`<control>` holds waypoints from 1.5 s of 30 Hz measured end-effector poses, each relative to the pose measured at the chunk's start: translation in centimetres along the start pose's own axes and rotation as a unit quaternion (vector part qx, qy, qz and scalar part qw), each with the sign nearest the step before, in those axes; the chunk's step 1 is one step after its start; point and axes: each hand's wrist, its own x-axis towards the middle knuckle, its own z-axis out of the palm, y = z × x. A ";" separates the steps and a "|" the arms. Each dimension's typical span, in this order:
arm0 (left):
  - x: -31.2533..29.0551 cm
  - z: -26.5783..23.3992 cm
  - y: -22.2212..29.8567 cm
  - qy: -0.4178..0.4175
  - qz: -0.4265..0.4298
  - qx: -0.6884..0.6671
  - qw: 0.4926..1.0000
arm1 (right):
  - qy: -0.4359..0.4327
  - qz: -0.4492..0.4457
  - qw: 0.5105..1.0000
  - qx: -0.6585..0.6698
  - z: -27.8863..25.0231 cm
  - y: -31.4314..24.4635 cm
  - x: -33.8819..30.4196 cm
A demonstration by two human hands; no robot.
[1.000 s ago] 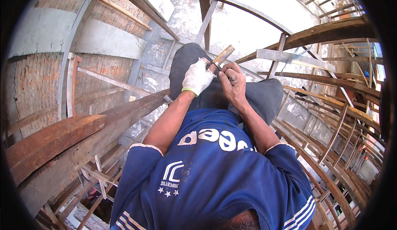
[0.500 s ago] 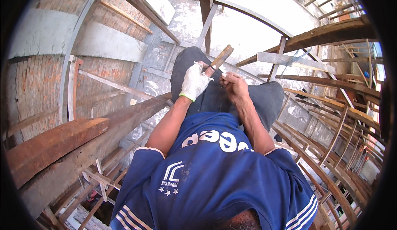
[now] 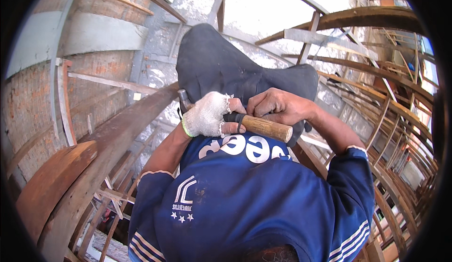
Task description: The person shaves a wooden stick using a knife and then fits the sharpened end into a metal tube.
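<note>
My left hand (image 3: 209, 114), in a white knitted glove with bare fingertips, is closed around a wooden handle (image 3: 267, 127). The handle's round end points right, just in front of my blue shirt. A black band (image 3: 240, 119) loops around it beside my fingers; whatever is at its other end is hidden by the glove. My bare right hand (image 3: 282, 105) is closed in a pinch just above the handle, near the band. What those fingers hold, if anything, cannot be made out. A curved metal piece (image 3: 184, 98) shows behind the glove, next to my leg.
My knees in dark trousers (image 3: 214, 57) are bent ahead. A long thick wooden beam (image 3: 134, 113) runs along my left, with a curved reddish timber (image 3: 59, 172) against it. Curved wooden ribs (image 3: 367, 21) and thin struts rise at the right. A worn brick wall (image 3: 35, 90) stands left.
Both hands have come closer to my body. The wooden handle has swung from pointing up and away to pointing right, and the black band on it now shows.
</note>
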 end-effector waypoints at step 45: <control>3.6 3.7 -1.3 0.089 -0.097 0.251 0.959 | 0.085 0.058 0.861 -0.498 -2.4 -1.0 0.8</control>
